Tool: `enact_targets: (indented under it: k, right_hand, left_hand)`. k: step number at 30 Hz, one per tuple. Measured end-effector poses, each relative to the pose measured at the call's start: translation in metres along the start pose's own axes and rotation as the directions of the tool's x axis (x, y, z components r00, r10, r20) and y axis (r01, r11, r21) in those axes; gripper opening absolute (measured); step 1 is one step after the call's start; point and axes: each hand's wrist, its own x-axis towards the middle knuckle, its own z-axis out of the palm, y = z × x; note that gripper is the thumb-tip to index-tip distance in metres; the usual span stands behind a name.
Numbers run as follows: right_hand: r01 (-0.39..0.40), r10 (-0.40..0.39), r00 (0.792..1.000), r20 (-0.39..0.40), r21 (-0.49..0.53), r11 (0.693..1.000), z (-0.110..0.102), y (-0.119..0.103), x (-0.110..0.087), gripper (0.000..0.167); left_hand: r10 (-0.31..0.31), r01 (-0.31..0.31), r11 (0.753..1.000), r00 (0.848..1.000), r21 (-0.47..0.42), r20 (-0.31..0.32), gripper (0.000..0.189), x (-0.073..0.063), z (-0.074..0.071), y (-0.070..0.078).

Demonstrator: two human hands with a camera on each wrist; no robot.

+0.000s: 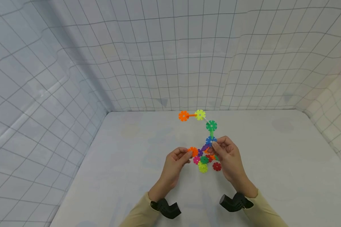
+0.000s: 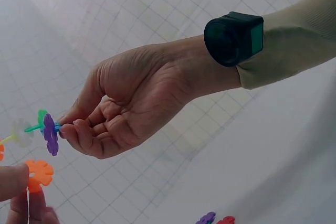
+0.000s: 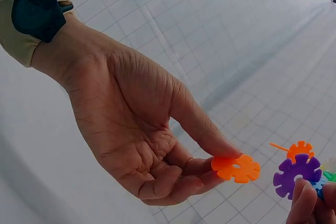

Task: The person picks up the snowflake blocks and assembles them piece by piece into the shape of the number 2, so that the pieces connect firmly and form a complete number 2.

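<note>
My left hand [image 1: 173, 167] pinches an orange notched snowflake disc [image 1: 193, 152] between thumb and fingers. My right hand [image 1: 230, 159] holds the lower end of a linked chain by its blue disc [image 1: 210, 139]. Fixed to that blue piece, a purple disc [image 3: 296, 176] faces the orange one across a small gap in the right wrist view. From the blue disc the chain runs up through a green disc [image 1: 211, 125] and a yellow disc [image 1: 200, 114] to an orange end disc [image 1: 183, 116], with edge-on discs linking them.
Below the hands, a small pile of loose discs lies on the white table [image 1: 125, 179], including a yellow disc [image 1: 203, 168], a red disc [image 1: 217, 166] and a pink disc [image 1: 197, 160]. Grid-patterned cloth walls [image 1: 170, 63] enclose the back and sides. Each wrist wears a black camera.
</note>
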Motion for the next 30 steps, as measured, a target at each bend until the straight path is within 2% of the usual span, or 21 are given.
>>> enact_targets:
  k: [2, 5, 8, 12, 19, 26, 30]
  right_hand:
    - [-0.005, 0.005, 1.000, 0.003, -0.002, 1.000, 0.0002, -0.0006, -0.0005, 0.009]
    - [-0.008, 0.008, 1.000, 0.006, -0.008, 1.000, 0.0004, -0.0011, -0.0011, 0.006]
    - [-0.009, 0.009, 1.000, 0.007, -0.010, 1.000, 0.0008, -0.0013, -0.0015, 0.003]
    - [-0.008, 0.008, 1.000, 0.007, -0.001, 1.000, 0.0014, -0.0016, -0.0018, 0.002]
    - [-0.009, 0.009, 1.000, 0.001, 0.019, 1.000, 0.0026, -0.0013, -0.0027, 0.009]
    - [0.022, -0.023, 1.000, 0.012, 0.051, 0.998, 0.0029, 0.0006, -0.0032, 0.010]
    - [0.035, -0.037, 0.999, 0.024, 0.062, 0.997, 0.0027, 0.0012, -0.0033, 0.007]
  left_hand:
    - [-0.016, 0.016, 1.000, 1.000, -0.014, -0.015, 0.013, -0.0002, 0.0002, 0.0002]
    - [-0.025, 0.024, 0.997, 1.000, -0.069, -0.019, 0.011, -0.0005, 0.0005, 0.0001]
    - [-0.010, 0.009, 0.995, 1.000, -0.095, -0.012, 0.015, -0.0004, 0.0006, -0.0007]
    - [0.044, -0.044, 0.997, 0.999, -0.069, 0.003, 0.023, -0.0004, 0.0011, -0.0017]
    - [0.128, -0.128, 0.992, 0.992, -0.002, 0.010, 0.021, -0.0032, 0.0039, -0.0027]
    - [0.168, -0.170, 0.985, 0.985, 0.039, 0.032, 0.021, -0.0063, 0.0068, -0.0020]
    - [0.177, -0.178, 0.984, 0.983, 0.013, 0.052, 0.021, -0.0065, 0.0072, -0.0025]
